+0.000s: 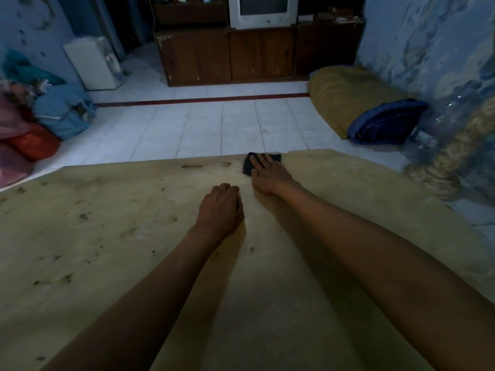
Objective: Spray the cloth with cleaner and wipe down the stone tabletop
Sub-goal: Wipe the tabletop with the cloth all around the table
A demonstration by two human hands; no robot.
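Observation:
The tan stone tabletop (112,236) fills the lower part of the head view, with dark specks and stains across its left half. A small dark cloth (249,164) lies at the table's far edge. My right hand (269,175) presses flat on the cloth, fingers spread over it. My left hand (221,210) rests on the tabletop just left of and nearer than the right hand, fingers curled under, holding nothing. No spray bottle is in view.
Beyond the table's far edge lies a white tiled floor (214,124). A wooden cabinet (241,54) with a TV stands at the back. Bundles of cloth (48,113) sit at the left, a yellow mattress (348,97) with a blue blanket at the right.

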